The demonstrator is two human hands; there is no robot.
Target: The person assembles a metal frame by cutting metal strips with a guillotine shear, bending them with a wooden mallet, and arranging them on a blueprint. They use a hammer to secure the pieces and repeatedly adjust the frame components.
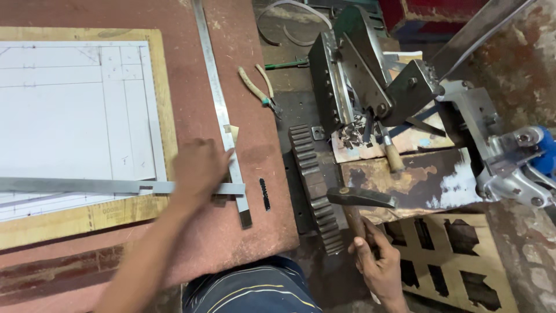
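Clearly the step in hand was hammering the steel strip on the board; the left hand pressed flat on it, fingers spread, beside the ruler; the right hand gripped the hammer — raised off the table, well apart; next move, I judge, needed a careful aim.

No packages, labels, signs or screens are visible anywhere in this overhead view of a workshop bench.
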